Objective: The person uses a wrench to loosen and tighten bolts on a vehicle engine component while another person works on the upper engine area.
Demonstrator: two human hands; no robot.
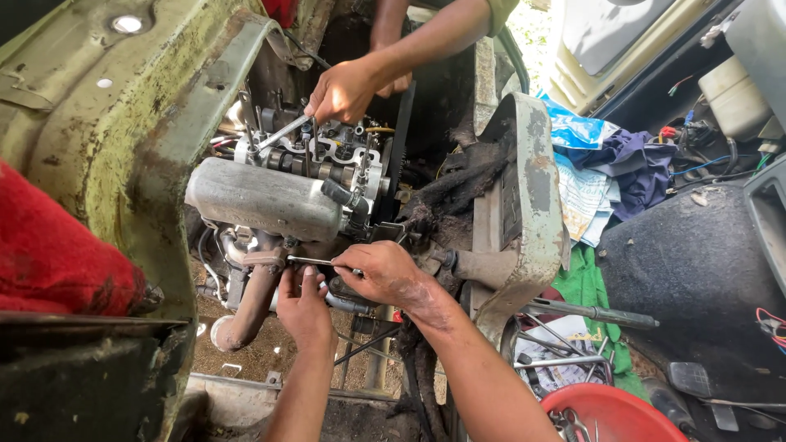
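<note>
**Engine bolt worked loose by two pairs of hands in stripped-out cab**

Engine [278,192], bare and greasy, sat low in the open bay between pale green body panels when I reached in from below. My right hand [385,274] was clenched around the slim metal wrench [315,262], whose far end met a fitting just under the grey cylindrical housing [262,196]. My left hand [303,307] was closed loosely beneath the shank, fingers curled up to touch and steady it. At the top of the engine a co-worker's hand [344,90] gripped a second wrench [282,131] against the valve gear.

I judged that the job called for keeping the tool square on the fitting, with the left hand as guide and the right giving slow, even force; a slip there could have driven my knuckles into the rusty exhaust pipe [250,307]. Loose tools lay in a red basin [614,405] to my right, near heaped cloths [610,164].
</note>
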